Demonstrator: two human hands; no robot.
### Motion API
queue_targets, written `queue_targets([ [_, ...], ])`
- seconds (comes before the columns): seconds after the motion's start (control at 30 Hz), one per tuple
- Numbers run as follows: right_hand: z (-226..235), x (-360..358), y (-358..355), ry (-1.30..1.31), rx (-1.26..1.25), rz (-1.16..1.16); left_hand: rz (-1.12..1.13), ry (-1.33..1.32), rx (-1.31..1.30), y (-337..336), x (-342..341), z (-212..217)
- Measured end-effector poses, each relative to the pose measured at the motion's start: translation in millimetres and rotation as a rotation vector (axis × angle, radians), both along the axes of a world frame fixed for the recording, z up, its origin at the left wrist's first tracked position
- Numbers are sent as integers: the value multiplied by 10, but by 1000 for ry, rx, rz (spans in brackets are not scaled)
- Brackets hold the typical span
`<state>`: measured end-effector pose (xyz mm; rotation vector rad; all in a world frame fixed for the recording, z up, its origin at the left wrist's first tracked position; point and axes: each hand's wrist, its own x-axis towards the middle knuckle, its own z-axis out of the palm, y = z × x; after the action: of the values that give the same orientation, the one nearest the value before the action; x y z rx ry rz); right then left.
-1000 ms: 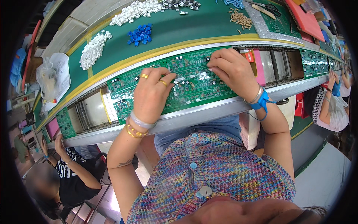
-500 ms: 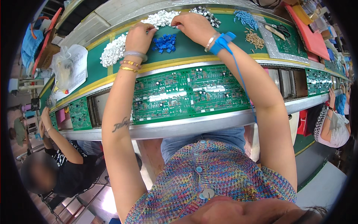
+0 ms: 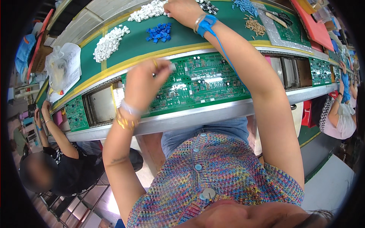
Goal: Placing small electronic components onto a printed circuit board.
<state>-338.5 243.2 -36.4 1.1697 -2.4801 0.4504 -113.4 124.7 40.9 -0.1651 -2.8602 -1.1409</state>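
A large green circuit board (image 3: 205, 81) lies on the conveyor rail in front of me. My left hand (image 3: 146, 81), blurred with motion, hovers over the board's left part, its fingers pinched on a small white component. My right hand (image 3: 182, 9) reaches far over the green shelf and rests on the pile of white connectors (image 3: 146, 10), fingers curled into it; a blue wrist strap (image 3: 205, 23) with a cord hangs from that wrist. What the right fingers hold is hidden.
On the shelf lie another white pile (image 3: 108, 41), blue parts (image 3: 159, 32), dark parts (image 3: 208, 5) and tan parts (image 3: 254, 24). More boards (image 3: 76, 112) sit on the rail. A seated person (image 3: 57, 152) works at the left, another (image 3: 338, 114) at the right.
My left hand has come back from the shelf's white pile down to the board, carrying a small white part. My right hand stays at the white pile on the shelf.
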Motion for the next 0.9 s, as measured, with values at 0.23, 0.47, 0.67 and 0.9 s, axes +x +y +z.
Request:
queue_targets([
  [0.23,191,359,26,-48,-40,-49,-159,189,-82,458,741,-215],
  [0.47,699,1222,603,-169,-193,85,-143,261,-127,541,730,-364],
  [0.67,791,1799,1240,-346,-325,113,-180,288,-190,580,729,-374],
  [0.9,685,2299,1634,-544,-225,-33,-179,304,-218,585,748,-402],
])
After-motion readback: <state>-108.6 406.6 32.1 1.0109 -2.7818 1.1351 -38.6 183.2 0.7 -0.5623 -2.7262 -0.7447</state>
